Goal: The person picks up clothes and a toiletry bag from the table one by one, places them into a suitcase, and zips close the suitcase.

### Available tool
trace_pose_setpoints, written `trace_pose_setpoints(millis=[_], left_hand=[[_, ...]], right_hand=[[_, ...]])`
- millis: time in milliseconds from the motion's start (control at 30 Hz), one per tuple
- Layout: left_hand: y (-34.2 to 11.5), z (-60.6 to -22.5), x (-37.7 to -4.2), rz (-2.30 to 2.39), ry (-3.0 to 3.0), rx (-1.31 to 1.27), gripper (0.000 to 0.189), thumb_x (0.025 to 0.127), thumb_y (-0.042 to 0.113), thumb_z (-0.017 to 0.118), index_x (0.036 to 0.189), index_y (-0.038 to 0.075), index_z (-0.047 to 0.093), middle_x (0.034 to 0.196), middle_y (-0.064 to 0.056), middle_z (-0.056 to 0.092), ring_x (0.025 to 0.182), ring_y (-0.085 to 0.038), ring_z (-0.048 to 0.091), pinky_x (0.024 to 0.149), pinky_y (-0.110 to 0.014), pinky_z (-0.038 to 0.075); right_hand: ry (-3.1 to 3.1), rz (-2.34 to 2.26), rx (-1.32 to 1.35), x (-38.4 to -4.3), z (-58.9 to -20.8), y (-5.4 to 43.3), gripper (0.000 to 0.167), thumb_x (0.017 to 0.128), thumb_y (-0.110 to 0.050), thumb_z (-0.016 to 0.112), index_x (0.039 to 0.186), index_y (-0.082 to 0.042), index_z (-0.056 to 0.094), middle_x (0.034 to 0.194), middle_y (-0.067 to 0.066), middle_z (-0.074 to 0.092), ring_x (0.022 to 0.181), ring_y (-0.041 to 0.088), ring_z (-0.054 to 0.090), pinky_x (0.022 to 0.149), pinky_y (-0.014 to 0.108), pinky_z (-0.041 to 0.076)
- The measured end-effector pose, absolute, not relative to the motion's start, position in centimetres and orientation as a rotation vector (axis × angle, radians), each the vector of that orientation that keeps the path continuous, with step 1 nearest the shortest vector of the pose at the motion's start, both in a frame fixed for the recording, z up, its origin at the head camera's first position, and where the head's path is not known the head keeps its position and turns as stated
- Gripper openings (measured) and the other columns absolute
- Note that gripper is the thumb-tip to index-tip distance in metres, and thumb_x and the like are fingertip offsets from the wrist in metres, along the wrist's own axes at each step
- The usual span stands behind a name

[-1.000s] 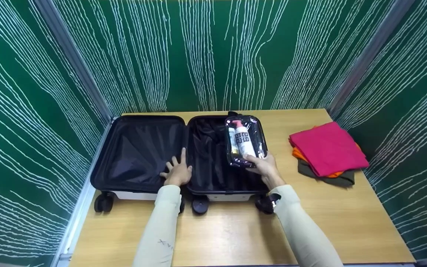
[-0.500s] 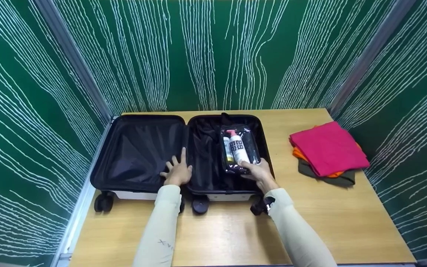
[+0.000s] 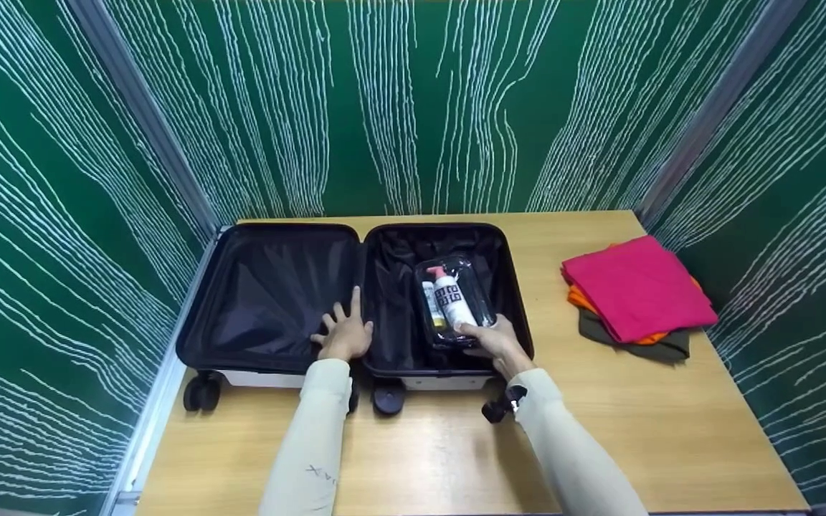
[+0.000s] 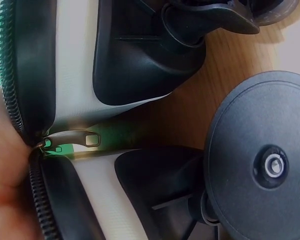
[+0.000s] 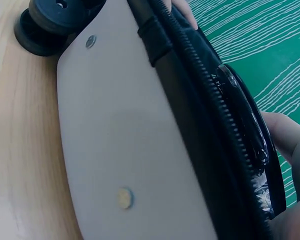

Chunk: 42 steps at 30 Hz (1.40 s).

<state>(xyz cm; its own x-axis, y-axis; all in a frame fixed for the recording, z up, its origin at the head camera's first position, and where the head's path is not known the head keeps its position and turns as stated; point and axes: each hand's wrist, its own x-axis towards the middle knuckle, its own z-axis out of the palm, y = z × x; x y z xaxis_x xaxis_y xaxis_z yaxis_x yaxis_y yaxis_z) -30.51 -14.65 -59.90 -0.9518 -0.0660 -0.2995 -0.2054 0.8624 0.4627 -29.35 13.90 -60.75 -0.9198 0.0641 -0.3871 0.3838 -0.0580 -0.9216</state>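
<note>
Black-edged clear plastic pouch [image 3: 476, 287], rectangular, held inside the black-lined right half [image 3: 391, 322] of an open, white-shelled suitcase [image 3: 442, 383]. Visible through its top: white pump bottle with pink head [image 3: 450, 297], slim white-and-yellow tube [image 3: 432, 304] alongside. Pouch sits slightly askew, far end leaning left. Contact between its base and the lining: cannot tell.

Step in hand (judgement): settling the pouch. Best done by turning it square to the walls, bringing both ends down level, and keeping the near corner off the dark toothed zip edge [image 5: 231, 120]. Fingers underneath should slide out before the thumb lets go, or the near end may drop.

Grip: right hand [image 3: 497, 337] pinches the pouch's near right corner, thumb on top, remaining fingers partly hidden. Most of the pouch therefore extends forward and left of the grip; far end probably droops if squeezed lightly. Left hand [image 3: 345, 335] holds nothing, fingers spread, lying where the two halves meet, apart from the pouch.
</note>
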Motion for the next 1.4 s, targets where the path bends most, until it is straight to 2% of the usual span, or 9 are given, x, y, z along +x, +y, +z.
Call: trace_pose_setpoints(millis=[333, 567, 767, 933, 1200, 1400], left_hand=[[-14.8, -60.8, -31.1, 0.732, 2.749, -0.223, 0.079, 0.107, 0.037, 0.047, 0.164, 0.041, -0.007, 0.171, -0.021, 0.008, 0.155, -0.051, 0.006, 0.108, -0.087, 0.009], [-14.8, -60.5, -30.8, 0.721, 2.760, -0.220, 0.077, 0.108, 0.036, 0.045, 0.164, 0.039, -0.007, 0.170, -0.022, 0.008, 0.154, -0.052, 0.007, 0.109, -0.086, 0.010], [-14.7, -60.1, -30.6, 0.713, 2.760, -0.210, 0.077, 0.108, 0.035, 0.043, 0.164, 0.040, -0.009, 0.170, -0.023, 0.006, 0.155, -0.052, 0.005, 0.109, -0.086, 0.009], [-14.6, -59.8, -30.3, 0.723, 2.781, -0.202, 0.076, 0.108, 0.035, 0.045, 0.165, 0.037, -0.006, 0.170, -0.024, 0.009, 0.155, -0.053, 0.007, 0.109, -0.086, 0.010], [-14.6, -59.8, -30.4, 0.739, 2.779, -0.204, 0.076, 0.107, 0.034, 0.046, 0.165, 0.036, -0.004, 0.169, -0.025, 0.010, 0.154, -0.054, 0.007, 0.109, -0.086, 0.007], [-14.6, -60.1, -30.5, 0.738, 2.781, -0.206, 0.077, 0.107, 0.034, 0.046, 0.165, 0.037, -0.004, 0.169, -0.025, 0.010, 0.154, -0.054, 0.007, 0.108, -0.087, 0.008]], right_hand=[[1.989, -2.048, 0.517, -29.4, -61.9, 13.8, 0.063, 0.081, -0.005, 0.080, 0.131, 0.006, 0.042, 0.106, 0.014, 0.059, 0.079, 0.019, 0.068, 0.080, 0.048, 0.063], [1.969, -2.020, 0.493, -29.4, -62.1, 13.7, 0.060, 0.084, -0.008, 0.080, 0.130, 0.007, 0.044, 0.102, 0.013, 0.062, 0.080, 0.020, 0.070, 0.080, 0.045, 0.063], [1.891, -2.014, 0.488, -29.5, -62.0, 14.0, 0.040, 0.097, -0.008, 0.060, 0.128, 0.008, 0.042, 0.095, 0.011, 0.063, 0.076, 0.019, 0.071, 0.077, 0.042, 0.063], [1.929, -1.967, 0.480, -29.5, -62.1, 13.9, 0.042, 0.094, -0.002, 0.052, 0.131, 0.007, 0.036, 0.099, 0.012, 0.054, 0.077, 0.017, 0.062, 0.078, 0.043, 0.063], [2.072, -1.905, 0.431, -29.4, -62.5, 13.3, 0.036, 0.093, 0.000, 0.052, 0.127, 0.008, 0.045, 0.096, 0.011, 0.057, 0.082, 0.020, 0.062, 0.079, 0.046, 0.061], [2.241, -1.799, 0.435, -29.0, -62.5, 13.1, 0.035, 0.087, -0.003, 0.060, 0.120, 0.009, 0.056, 0.097, 0.010, 0.058, 0.082, 0.019, 0.059, 0.072, 0.034, 0.056]])
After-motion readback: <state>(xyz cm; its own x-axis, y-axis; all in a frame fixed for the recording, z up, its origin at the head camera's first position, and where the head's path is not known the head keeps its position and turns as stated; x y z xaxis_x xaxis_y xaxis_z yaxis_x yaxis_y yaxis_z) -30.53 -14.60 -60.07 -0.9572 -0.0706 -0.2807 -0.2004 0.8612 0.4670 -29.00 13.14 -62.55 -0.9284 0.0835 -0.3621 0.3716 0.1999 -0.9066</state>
